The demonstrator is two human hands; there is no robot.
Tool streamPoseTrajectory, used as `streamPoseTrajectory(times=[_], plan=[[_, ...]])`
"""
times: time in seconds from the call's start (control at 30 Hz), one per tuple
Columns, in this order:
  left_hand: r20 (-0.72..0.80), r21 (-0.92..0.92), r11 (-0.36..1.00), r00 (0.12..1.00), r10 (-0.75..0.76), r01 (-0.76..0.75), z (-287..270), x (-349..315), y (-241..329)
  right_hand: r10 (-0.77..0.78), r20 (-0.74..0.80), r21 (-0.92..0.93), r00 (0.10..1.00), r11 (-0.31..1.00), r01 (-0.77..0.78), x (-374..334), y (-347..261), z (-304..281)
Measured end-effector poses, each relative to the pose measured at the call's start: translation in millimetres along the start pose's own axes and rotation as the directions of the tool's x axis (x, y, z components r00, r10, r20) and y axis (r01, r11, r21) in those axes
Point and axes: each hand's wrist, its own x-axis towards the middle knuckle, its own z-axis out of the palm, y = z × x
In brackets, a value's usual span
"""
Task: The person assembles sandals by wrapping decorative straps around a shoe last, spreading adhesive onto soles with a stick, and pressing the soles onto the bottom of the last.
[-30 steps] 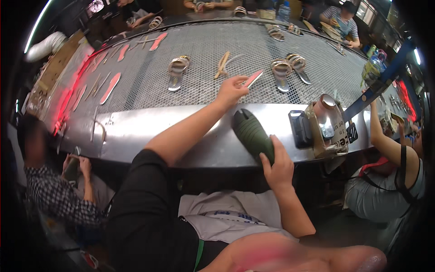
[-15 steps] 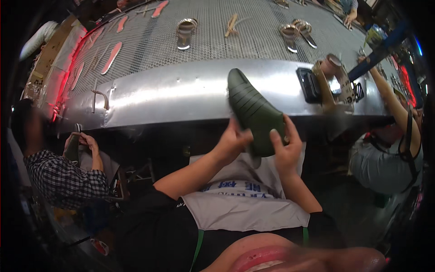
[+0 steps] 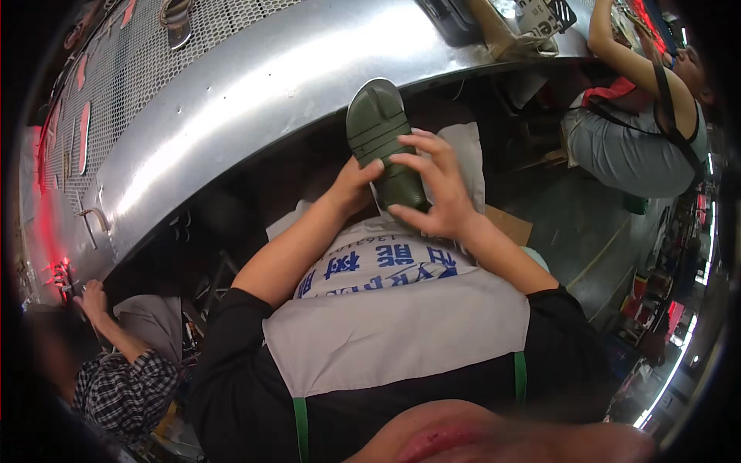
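A dark green shoe last (image 3: 377,116) with several black lines across it is held in front of my apron, its rounded end pointing up at the table edge. My left hand (image 3: 353,185) grips its left side, the thumb lying on the surface and the other fingers hidden underneath. From the right, my right hand (image 3: 446,193) spans the last's lower half. Its thumb rests near the lower end and its spread fingertips lie over the right side.
Ahead is a conveyor table with a metal edge (image 3: 255,85). On it are a sandal (image 3: 177,27), pink insoles (image 3: 84,135), a black tray (image 3: 449,19) and a tape roll (image 3: 498,35). Co-workers sit left, in a checked shirt (image 3: 127,393), and right, in a grey top (image 3: 629,154).
The view has swung to the right. The shoe last has come down from over the table edge toward my apron and turned more upright. My right fingers have shifted onto its face.
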Motion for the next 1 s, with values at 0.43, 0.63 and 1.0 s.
streamPoseTrajectory(times=[0.43,0.63,1.0], plan=[[-0.132,-0.033,0.997,0.989,0.059,-0.064,13.7,-4.4,0.5,0.024,-0.017,0.242,1.000,0.970,-0.019,1.6,8.5,36.9],[-0.106,-0.029,0.998,0.993,0.060,-0.064,1.7,-2.2,3.4,0.009,0.043,0.142,0.999,0.990,-0.015,10.4,9.6,38.7],[-0.052,0.985,-0.170,0.955,-0.292,0.002,80.0,-22.2,173.1,0.079,0.224,0.003,0.971,0.997,-0.082,9.6,-19.9,14.5]])
